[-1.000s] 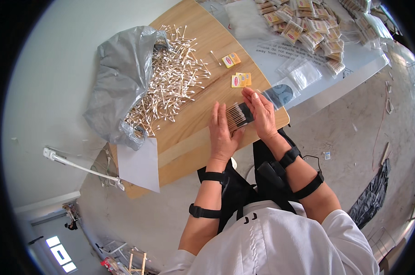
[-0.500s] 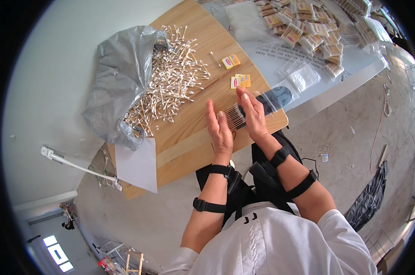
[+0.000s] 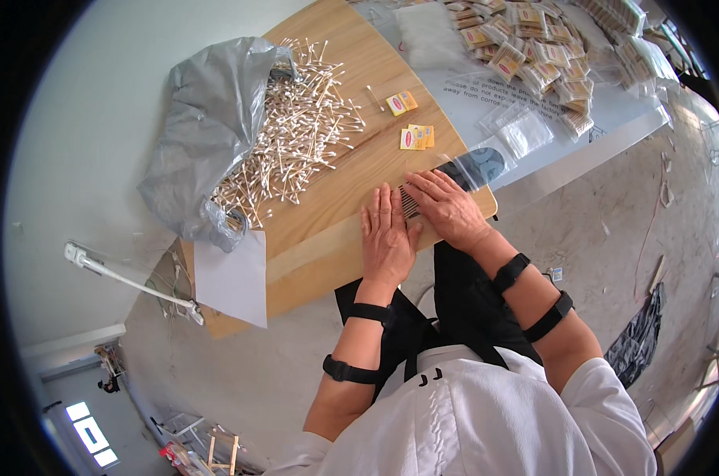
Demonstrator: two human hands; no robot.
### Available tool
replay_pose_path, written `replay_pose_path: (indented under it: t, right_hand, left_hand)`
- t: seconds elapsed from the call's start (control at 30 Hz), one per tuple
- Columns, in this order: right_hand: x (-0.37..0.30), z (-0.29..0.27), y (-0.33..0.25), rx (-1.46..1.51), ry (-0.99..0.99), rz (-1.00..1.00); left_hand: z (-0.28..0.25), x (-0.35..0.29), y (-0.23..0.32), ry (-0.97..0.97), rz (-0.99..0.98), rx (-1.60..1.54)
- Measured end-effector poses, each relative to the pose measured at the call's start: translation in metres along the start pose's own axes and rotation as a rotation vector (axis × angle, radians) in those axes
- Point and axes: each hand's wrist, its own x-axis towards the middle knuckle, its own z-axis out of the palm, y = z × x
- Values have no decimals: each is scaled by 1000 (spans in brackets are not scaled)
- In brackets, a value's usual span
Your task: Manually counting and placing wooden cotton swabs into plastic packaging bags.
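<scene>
Both palms face down near the front edge of the wooden table. A row of cotton swabs (image 3: pixel 409 203), lined up side by side, shows in the gap between them. My left hand (image 3: pixel 387 239) lies at the left end of the row, fingers stretched out. My right hand (image 3: pixel 452 212) is laid over the right part, fingers extended and hiding most of it. Just beyond the right fingers is a clear plastic bag (image 3: pixel 485 165) over a dark patch. Yellow-and-white cards (image 3: pixel 417 137) lie farther back, with another yellow card pair (image 3: pixel 401 103) behind them.
A heap of loose cotton swabs (image 3: pixel 300 131) spills from a grey plastic bag (image 3: pixel 208 135) on the wooden table (image 3: pixel 312 246). At the back right, a pile of filled swab packs (image 3: pixel 538 47) and empty clear bags (image 3: pixel 522 131) rest on a grey sheet. White paper (image 3: pixel 231 278) hangs at the left edge.
My hands, upright on edge at either side of the swab row before, have turned palms down and flattened over it. The dark strip beneath the row is now mostly covered.
</scene>
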Motion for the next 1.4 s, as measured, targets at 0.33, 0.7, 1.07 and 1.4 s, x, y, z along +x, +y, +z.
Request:
replay_pose_path:
  t: [0.33,0.7,1.07,1.4]
  right_hand:
    - [-16,-6,-20,-127,-157,91]
    - [-21,-33,13,-69,359,453]
    - [13,-36,23,-360,-133,529]
    - [9,-43,31,-110,-45,680]
  left_hand:
    - [-7,-14,0,-73,35,-29]
    - [-1,-7,18,-107,73,31]
    - [13,13,33,-89,137,21]
    - [21,27,47,-66,149,0]
